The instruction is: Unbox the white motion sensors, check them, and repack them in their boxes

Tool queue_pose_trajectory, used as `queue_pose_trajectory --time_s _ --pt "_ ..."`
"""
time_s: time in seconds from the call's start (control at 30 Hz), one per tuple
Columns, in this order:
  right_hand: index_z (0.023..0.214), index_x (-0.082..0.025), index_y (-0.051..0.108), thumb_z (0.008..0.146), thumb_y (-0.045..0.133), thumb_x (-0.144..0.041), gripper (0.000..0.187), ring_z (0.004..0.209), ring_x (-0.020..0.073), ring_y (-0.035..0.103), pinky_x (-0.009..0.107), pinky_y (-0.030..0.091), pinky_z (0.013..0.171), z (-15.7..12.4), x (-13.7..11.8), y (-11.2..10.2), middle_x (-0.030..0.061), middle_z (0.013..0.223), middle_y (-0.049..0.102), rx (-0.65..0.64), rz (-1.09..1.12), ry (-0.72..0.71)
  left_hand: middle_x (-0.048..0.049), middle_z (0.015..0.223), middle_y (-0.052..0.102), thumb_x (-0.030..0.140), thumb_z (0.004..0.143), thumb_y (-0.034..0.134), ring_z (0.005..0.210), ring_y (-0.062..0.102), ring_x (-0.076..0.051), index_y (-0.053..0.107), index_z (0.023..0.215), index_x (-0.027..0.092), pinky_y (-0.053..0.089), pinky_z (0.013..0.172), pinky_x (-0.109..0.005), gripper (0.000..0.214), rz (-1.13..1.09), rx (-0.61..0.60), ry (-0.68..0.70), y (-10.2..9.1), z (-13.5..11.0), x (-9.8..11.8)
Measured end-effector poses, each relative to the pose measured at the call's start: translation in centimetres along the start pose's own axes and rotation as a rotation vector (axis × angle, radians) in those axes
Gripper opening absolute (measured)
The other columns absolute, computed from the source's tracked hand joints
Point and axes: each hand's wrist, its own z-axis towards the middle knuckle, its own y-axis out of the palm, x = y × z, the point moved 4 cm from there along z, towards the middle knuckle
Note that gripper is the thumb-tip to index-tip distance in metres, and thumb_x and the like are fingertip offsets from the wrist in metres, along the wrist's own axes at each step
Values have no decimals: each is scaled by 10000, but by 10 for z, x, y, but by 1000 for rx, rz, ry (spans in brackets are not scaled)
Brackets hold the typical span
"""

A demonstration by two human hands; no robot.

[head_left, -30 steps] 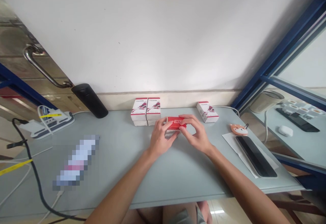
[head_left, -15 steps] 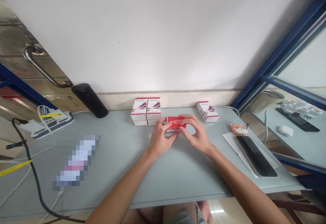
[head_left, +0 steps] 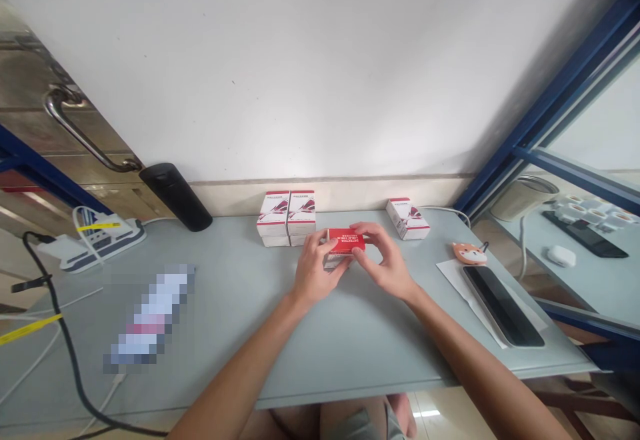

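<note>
Between both hands is a small cardboard box [head_left: 344, 240] with a red face turned up, lettered "DETECTOR". My left hand [head_left: 315, 270] wraps its left side, thumb on the red face and fingers around the edge. My right hand [head_left: 383, 263] pinches the right side, with the thumb at the near corner and the index finger at the far edge. Just behind and left stand white-and-maroon boxes [head_left: 286, 227], packed side by side. Another box of the same print [head_left: 407, 219] sits alone to the right, near the wall. The held box's underside is hidden.
On the right, a dark phone [head_left: 503, 307] lies over white paper, beside an orange animal-faced case [head_left: 470, 253]. At left are a black bottle [head_left: 176, 197], a power strip [head_left: 105, 247], cables [head_left: 75, 360] and a pixelated object [head_left: 150, 320]. A blue-framed glass panel [head_left: 590, 167] borders the right.
My right thumb and index finger have shifted slightly outward on the box, uncovering more of the red face and its lettering. My left hand stays in place.
</note>
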Motion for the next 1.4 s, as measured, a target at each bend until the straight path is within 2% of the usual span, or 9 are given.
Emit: queue_pose_trajectory --time_s 0.2,0.5,0.77,1.0,1.4 --pt "1316 -340 506 988 685 -448 389 1290 258 608 479 524 1074 2 9 2 79 1371 627 -24 180 157 -114 1331 589 278 912 802 1157 637 -250 451 1361 307 596 928 -473 570 -4 0 -21 1 -1 0" --pt "1305 -354 542 969 709 -404 379 1297 265 585 486 489 1090 3 4 1 66 1362 619 -43 308 230 -129 1324 590 276 910 800 1156 629 -256 466 1346 286 601 902 -473 550 1 6 -13 2 -1 0" --pt "1243 -358 600 865 808 -318 433 1150 243 624 390 546 925 3 16 -2 27 1287 650 -6 514 369 -126 1309 584 314 903 801 1159 635 -263 487 1341 286 613 879 -455 539 27 26 -3 2 -1 4" --pt "1231 -343 613 909 769 -366 359 1226 255 614 407 526 972 3 16 -2 44 1389 648 -32 537 337 -123 1310 592 305 904 798 1163 638 -262 469 1341 295 613 891 -474 547 12 32 -20 2 -1 0" --pt "1210 -320 584 912 763 -393 355 1263 278 621 457 534 985 5 13 -2 66 1337 680 27 399 292 -132 1345 598 303 916 787 1220 635 -269 478 1362 291 609 937 -477 542 -17 12 -54 3 -1 -2"
